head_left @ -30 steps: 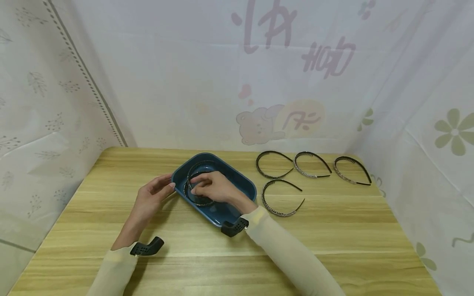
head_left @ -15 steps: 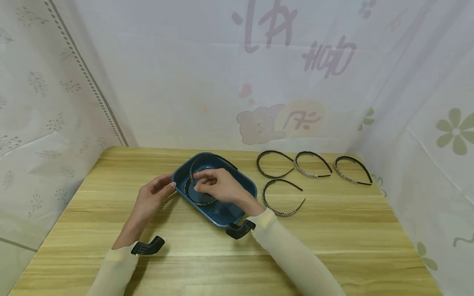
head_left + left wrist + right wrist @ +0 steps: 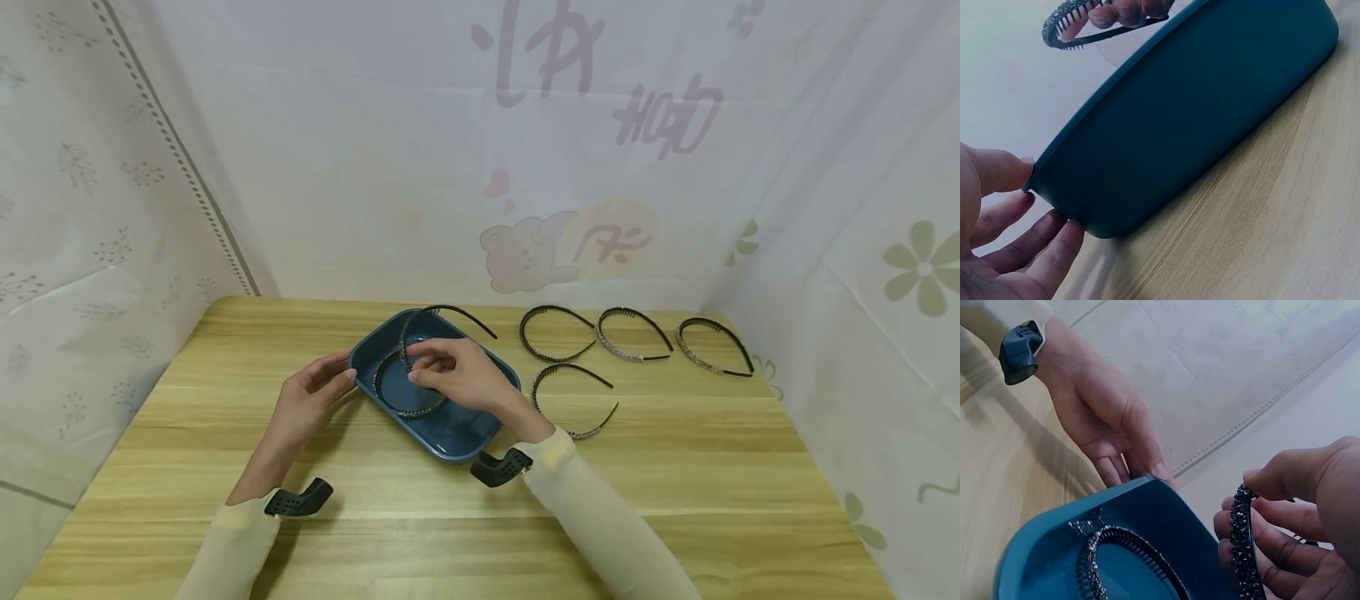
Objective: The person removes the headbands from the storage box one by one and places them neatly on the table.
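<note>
A deep blue rectangular tray (image 3: 450, 435) stands on the table, its near-left wall filling much of the left wrist view. My left hand (image 3: 309, 398) pinches its left corner, thumb on the rim and fingers beneath it. Over the tray, my right hand (image 3: 468, 377) grips a black toothed headband (image 3: 1242, 547) studded with dark sparkling stones. One free end of this headband reaches past the tray's far rim in the head view. A second studded headband (image 3: 1093, 565) lies inside the tray, against the wall.
To the right of the tray, several more toothed headbands lie on the wooden table: a dark one (image 3: 524, 335), a silvery one (image 3: 602, 335), a far-right one (image 3: 693, 357) and a nearer one (image 3: 537, 407). Patterned white cloth (image 3: 360, 183) hangs behind the table.
My right hand has lifted the headband up from the other one in the tray and shifted slightly right. My left hand has stayed at the tray's corner.
</note>
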Demonstrator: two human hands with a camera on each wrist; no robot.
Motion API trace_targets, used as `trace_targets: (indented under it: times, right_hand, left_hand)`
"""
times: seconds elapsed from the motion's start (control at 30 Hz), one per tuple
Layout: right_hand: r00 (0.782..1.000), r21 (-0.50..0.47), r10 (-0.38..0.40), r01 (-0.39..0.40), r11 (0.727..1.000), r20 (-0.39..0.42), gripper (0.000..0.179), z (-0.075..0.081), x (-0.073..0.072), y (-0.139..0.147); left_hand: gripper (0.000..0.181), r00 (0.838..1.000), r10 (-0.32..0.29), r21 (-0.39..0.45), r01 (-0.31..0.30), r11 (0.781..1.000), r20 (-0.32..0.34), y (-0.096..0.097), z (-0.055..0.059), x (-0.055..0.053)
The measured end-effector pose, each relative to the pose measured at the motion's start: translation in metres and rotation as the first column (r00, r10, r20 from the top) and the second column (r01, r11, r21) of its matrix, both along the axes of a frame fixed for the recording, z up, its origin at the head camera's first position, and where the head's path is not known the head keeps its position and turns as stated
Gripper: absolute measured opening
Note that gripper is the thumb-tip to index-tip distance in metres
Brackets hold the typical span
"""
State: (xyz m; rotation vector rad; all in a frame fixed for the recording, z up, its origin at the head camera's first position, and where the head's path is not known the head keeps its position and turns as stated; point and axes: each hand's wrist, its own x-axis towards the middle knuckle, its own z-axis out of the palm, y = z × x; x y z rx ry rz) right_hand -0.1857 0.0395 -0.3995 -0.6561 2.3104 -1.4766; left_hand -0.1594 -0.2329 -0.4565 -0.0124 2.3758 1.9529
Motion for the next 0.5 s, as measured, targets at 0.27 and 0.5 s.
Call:
trace_targets:
  times: [0.27,0.5]
  right_hand:
    - [0.999,-0.011,-0.032,0.032,0.999,0.004,0.038,-0.003,0.003,0.012]
    - [0.997,-0.015,-0.078,0.077,0.997,-0.024,0.037,-0.003,0.005,0.024]
  left_hand:
    - [0.055,1.000,0.001,0.000,-0.001,1.000,0.006,0.000,0.000,0.001]
    - [0.055,1.000,0.000,-0.002,0.000,1.000,0.011,0.001,0.001,0.001]
